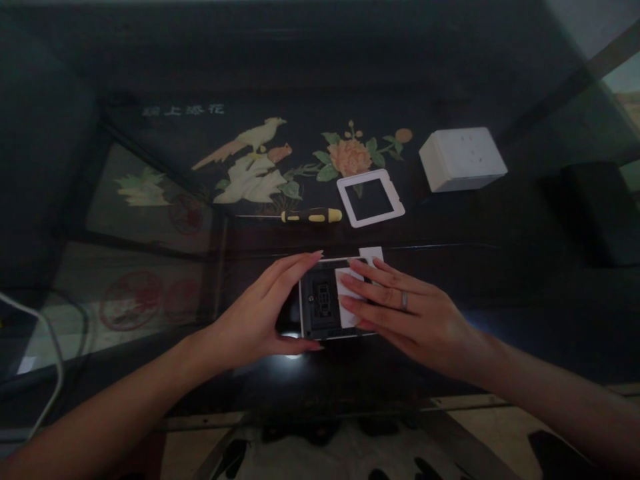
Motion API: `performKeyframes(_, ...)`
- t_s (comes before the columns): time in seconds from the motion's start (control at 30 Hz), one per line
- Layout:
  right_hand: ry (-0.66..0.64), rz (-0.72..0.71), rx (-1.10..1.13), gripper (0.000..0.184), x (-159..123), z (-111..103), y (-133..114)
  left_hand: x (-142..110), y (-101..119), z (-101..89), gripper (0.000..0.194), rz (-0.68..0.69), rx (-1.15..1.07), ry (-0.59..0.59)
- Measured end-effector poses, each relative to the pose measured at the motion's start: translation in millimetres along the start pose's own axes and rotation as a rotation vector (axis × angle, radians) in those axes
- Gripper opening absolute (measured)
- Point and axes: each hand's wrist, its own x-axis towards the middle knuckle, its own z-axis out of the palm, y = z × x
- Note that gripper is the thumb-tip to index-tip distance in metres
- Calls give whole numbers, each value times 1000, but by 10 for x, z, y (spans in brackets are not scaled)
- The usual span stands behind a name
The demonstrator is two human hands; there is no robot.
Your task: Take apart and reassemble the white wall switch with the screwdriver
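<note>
A wall switch panel (323, 328) with a dark inner face and a white edge lies at the near middle of the table. My left hand (265, 310) grips its left end, fingertips on the far edge and thumb on the near edge. Over its right part, my right hand (415, 310) has its fingers on a white rectangular switch plate (347, 317), which rests against the dark face. The right thumb is mostly hidden beneath the fingers. Another white piece (371, 253) shows partly behind the right fingertips; the rest of it is covered.
Beyond the hands lie a white square frame (347, 203) and a yellow-and-black screwdriver (313, 215), its shaft pointing left. A white box-shaped socket unit (463, 160) stands at the back right. A dark object (600, 213) is at the far right, and a white cable (55, 347) hangs at the left.
</note>
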Motion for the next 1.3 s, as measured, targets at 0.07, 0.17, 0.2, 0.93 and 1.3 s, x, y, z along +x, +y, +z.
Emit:
performKeyframes(0.07, 1, 2, 5, 26, -4, -1, 1, 3, 2, -2, 103, 2, -1, 2)
performKeyframes(0.17, -6, -5, 5, 27, -9, -5, -1, 8, -7, 3, 102, 13, 1, 7)
performKeyframes(0.2, -11, -8, -1, 27, -9, -8, -2, 10, -11, 5, 102, 17, 3, 9)
performKeyframes(0.93, 38, 58, 40, 39, -28, 0, 35, -13, -34, -6, 105, 20, 24, -3)
performKeyframes(1.3, -17, 107, 89, 39, -16, 13, 22, 10, 2, -20, 105, 17, 31, -10)
